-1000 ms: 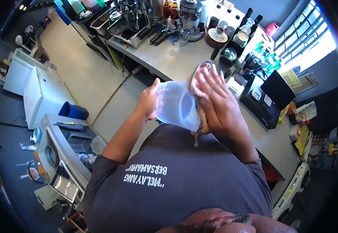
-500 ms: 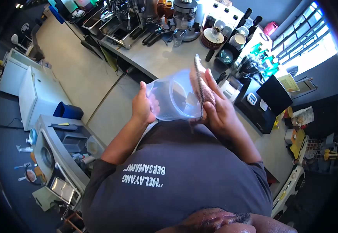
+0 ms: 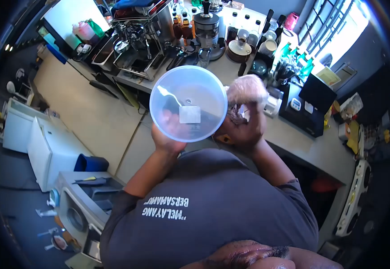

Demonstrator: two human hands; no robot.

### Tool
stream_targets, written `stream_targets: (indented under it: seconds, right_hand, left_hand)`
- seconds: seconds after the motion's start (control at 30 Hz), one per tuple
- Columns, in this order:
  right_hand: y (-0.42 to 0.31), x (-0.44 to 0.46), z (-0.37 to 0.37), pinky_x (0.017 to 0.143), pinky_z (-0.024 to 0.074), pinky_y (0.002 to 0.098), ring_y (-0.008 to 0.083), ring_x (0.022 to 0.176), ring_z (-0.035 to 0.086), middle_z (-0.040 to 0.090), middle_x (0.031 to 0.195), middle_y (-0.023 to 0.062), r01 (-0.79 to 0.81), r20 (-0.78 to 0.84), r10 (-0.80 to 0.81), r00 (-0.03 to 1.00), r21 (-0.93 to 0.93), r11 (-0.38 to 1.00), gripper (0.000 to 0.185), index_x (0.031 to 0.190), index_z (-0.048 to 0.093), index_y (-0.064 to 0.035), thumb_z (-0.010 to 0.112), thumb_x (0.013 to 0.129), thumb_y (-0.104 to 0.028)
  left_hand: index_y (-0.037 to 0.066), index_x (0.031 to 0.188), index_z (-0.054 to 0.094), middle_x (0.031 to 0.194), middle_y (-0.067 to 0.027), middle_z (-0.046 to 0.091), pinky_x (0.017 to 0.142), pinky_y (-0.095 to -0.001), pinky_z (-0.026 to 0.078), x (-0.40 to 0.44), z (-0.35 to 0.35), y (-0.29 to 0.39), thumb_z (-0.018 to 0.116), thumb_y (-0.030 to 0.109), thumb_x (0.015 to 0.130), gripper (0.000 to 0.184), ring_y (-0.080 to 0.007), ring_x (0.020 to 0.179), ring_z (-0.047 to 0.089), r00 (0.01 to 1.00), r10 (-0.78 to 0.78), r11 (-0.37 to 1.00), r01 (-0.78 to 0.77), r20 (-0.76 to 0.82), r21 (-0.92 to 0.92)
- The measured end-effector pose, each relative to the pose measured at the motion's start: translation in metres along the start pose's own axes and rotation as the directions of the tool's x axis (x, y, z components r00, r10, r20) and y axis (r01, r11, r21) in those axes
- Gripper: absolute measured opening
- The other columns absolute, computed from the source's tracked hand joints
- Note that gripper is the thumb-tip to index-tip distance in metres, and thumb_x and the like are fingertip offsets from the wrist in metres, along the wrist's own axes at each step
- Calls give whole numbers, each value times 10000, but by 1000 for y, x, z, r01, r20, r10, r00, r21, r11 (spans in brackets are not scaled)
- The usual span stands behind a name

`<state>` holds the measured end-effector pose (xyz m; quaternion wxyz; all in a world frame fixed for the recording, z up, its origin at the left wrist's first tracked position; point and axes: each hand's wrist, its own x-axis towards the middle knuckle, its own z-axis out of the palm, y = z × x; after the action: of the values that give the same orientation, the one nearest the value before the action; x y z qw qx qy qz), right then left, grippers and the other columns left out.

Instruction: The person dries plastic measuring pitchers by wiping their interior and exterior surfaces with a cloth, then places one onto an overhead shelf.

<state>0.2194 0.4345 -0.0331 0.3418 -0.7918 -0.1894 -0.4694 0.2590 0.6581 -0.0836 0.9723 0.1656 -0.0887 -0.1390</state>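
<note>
A round clear plastic container [image 3: 161, 110] faces up at me in front of my chest, its open rim toward the camera. A pale square patch and a white streak show at its bottom. My left hand [image 3: 168, 134] holds it from the lower left, with fingers visible through the plastic. Just right of the rim, my right hand [image 3: 251, 127] grips a bunched, brownish-pink cloth [image 3: 247, 89]. The cloth is partly blurred and hides some of the fingers.
Beyond the hands runs a grey counter [image 3: 293, 143] with an espresso machine [image 3: 136, 45], a grinder [image 3: 206, 31], bottles, stacked saucers and a black monitor [image 3: 316, 102]. At the left are a sink [image 3: 75, 218], a dark blue bin [image 3: 91, 163] and a white freezer [image 3: 56, 143].
The container has turned from lying sideways to showing its open mouth to the camera. The cloth has come away from its opening to the right and is now bunched. The view has shifted.
</note>
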Motion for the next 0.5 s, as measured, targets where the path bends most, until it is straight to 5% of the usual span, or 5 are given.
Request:
stream_targets:
  seconds: [0.07, 0.13, 0.27, 0.4, 0.5]
  right_hand:
    - [-15, -9, 30, 861, 566, 459, 428, 1004, 691, 659, 1167, 252, 68, -81, -76, 994, -98, 993, 754, 1395, 445, 77, 843, 799, -156]
    - [-35, -30, 57, 886, 570, 432, 396, 1027, 705, 657, 1201, 247, -294, -1, 298, 955, 165, 941, 759, 1434, 420, 55, 821, 816, -126]
    - [-57, -50, 69, 1055, 478, 489, 479, 1312, 518, 442, 1474, 314, -80, 31, 75, 997, 240, 967, 1004, 1576, 262, -19, 851, 779, -174]
    - [-95, -32, 52, 1173, 349, 553, 536, 1496, 278, 139, 1647, 350, 70, 173, -137, 975, 344, 936, 1030, 1558, 389, -126, 907, 670, -180]
    - [-126, -29, 36, 1216, 254, 574, 556, 1516, 201, 31, 1669, 330, -108, 261, 59, 964, 178, 978, 976, 1512, 456, -173, 913, 651, -221]
  left_hand:
    - [99, 1414, 517, 1311, -141, 617, 1010, -523, 527, -14, -4, 25, 507, 323, 1014, 459, -324, 1173, 630, 1000, -10, 996, 9, 7, 87]
    - [84, 1388, 541, 1346, -118, 622, 1069, -453, 503, -21, -17, 51, 541, 396, 1023, 480, -279, 1268, 589, 992, -119, 978, 123, -36, 166]
    - [60, 1306, 528, 1072, -71, 615, 853, -356, 558, -24, -76, 91, 426, 329, 1093, 357, -196, 928, 621, 948, -271, 941, 298, 169, -159]
    - [69, 1137, 570, 914, 21, 549, 731, -273, 496, -46, -53, 113, 478, 293, 1092, 247, -83, 806, 542, 985, -163, 804, 168, -60, 571]
    - [43, 1205, 563, 913, -1, 527, 697, -269, 451, -28, -23, 123, 437, 373, 1100, 369, -112, 779, 510, 814, -581, 808, 577, -2, 121]
